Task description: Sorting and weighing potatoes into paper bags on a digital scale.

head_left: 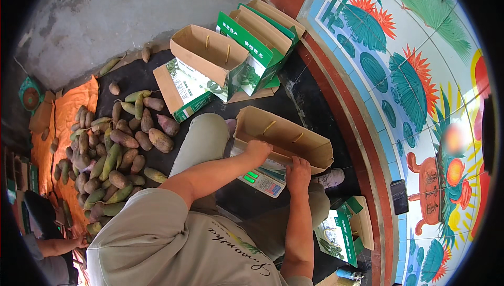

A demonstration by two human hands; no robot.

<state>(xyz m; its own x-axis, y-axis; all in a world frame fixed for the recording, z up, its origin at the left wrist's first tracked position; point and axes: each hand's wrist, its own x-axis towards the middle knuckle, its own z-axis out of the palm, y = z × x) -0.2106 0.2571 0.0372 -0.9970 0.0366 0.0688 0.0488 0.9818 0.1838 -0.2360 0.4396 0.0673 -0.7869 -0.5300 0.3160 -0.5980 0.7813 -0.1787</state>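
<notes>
At frame centre, an open cardboard box (283,138) sits on a weighing scale (262,182). The left hand (257,151) curls over the box's near rim; the right hand (298,173) presses flat against its near wall, gripping nothing. Advisable: keep the box square on the platform with the display unobstructed. A heap of greenish-purple fruit (107,152) lies at left.

Grey concrete floor (131,8) fills the upper left of the frame | black mat (315,102) covers the centre | orange sheet (68,107) lies at the left edge | red-brown border (362,144) curves down the right | painted tile wall (420,76) with fans, leaves and a teapot, sunlit, occupies the right side.
</notes>
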